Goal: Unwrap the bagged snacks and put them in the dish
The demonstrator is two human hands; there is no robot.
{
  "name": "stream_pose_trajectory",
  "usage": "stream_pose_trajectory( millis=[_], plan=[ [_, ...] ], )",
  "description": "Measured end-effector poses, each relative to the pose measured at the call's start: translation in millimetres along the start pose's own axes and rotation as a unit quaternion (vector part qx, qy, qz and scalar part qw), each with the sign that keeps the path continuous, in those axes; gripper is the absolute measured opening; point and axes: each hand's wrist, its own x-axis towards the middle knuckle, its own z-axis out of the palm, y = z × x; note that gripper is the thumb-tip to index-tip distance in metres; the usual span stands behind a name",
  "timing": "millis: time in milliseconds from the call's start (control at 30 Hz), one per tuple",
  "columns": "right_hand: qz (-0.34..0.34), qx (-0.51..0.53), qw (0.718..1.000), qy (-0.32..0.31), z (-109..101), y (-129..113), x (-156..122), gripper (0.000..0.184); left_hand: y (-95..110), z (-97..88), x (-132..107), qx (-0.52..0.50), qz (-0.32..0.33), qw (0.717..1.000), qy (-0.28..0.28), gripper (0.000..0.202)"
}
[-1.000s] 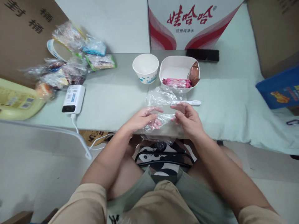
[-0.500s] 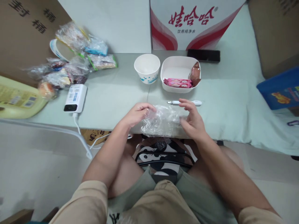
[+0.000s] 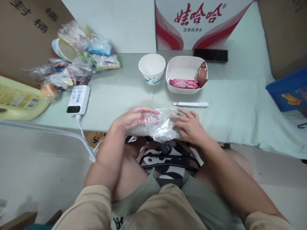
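A crumpled clear plastic bag (image 3: 161, 127) with something pink inside lies at the near edge of the pale green table (image 3: 115, 95). My left hand (image 3: 133, 117) grips its left side with curled fingers. My right hand (image 3: 188, 125) presses on its right side, fingers bent over the plastic. Just beyond the bag lies a white pen-like tool (image 3: 191, 104). Farther back stand a white paper cup (image 3: 152, 68) and a white bowl (image 3: 186, 75) holding pink snack packets and a brown packet.
A white power bank (image 3: 78, 99) with a cable sits at the left. Behind it lies a pile of bagged snacks (image 3: 72, 60). A yellow jug (image 3: 19, 100) is at the far left, a red-and-white carton (image 3: 201, 22) and a black phone (image 3: 210, 55) at the back, a blue box (image 3: 287, 92) at the right.
The bag was held spread open between both hands, then bunched up. Now it is squeezed smaller and lower, at the table's near edge, with both hands closer together.
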Motion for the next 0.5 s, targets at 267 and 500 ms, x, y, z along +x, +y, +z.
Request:
stream_pose_trajectory(
  millis=[267,500],
  plan=[
    [0.123,0.287,0.939,0.144,0.3,-6.7,9.2,0.068,-5.5,21.4,6.8,-0.015,0.096,0.994,0.049,0.059],
    [0.223,0.503,0.830,0.089,-0.3,-21.0,17.6,0.057,-1.3,26.5,6.2,-0.050,0.068,0.992,0.092,0.073]
  ],
)
